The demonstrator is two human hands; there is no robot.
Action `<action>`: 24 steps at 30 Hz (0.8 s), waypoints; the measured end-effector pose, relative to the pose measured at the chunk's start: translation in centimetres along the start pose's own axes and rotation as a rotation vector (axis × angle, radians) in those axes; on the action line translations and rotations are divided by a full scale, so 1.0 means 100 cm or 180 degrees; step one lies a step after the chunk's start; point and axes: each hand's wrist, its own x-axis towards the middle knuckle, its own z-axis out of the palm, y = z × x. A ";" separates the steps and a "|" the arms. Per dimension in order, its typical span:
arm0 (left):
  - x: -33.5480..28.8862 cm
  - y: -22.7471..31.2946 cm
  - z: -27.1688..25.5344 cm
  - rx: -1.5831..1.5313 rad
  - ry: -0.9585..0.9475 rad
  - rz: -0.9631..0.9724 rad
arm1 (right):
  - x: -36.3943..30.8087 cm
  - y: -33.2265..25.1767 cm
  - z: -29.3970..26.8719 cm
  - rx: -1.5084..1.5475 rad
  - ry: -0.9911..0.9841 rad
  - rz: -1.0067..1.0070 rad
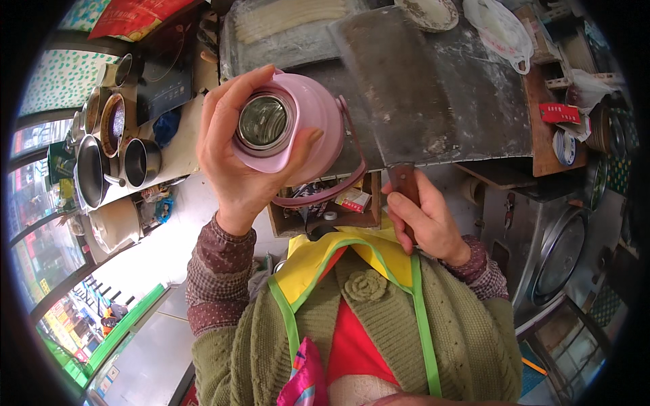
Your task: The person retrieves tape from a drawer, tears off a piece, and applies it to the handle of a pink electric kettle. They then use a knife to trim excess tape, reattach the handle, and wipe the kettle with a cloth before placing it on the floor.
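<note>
My left hand [227, 169] is wrapped round the neck of a pink vacuum flask [321, 125]. The flask is tilted so that its uncapped, shiny metal mouth [264, 120] faces me, and its dark pink carrying handle [332, 193] hangs loose below. In my right hand [431, 220] is a cleaver [399, 81], gripped by its brown wooden handle. The wide dark blade points away from me over the worktop [491, 111], looking slightly blurred. The flask is left of the blade. What is inside the flask cannot be made out.
On the flour-dusted worktop lie a tray with long dough strips [291, 17], a whitish round dish [428, 12] and a plastic bag [501, 30]. Several pans and pots [141, 162] stand at left beside a black cooktop [166, 84]. A red box [556, 112] is at right.
</note>
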 end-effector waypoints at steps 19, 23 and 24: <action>0.000 0.001 0.001 -0.0069 0.0033 -0.0080 | 0.001 0.005 0.004 0.0068 -0.0004 -0.0107; -0.001 -0.001 0.000 -0.0099 0.0035 -0.0093 | 0.002 0.008 0.000 0.0198 0.0091 -0.0009; -0.001 -0.001 0.000 -0.0106 0.0033 -0.0083 | 0.003 0.009 -0.001 0.0151 -0.0015 -0.0005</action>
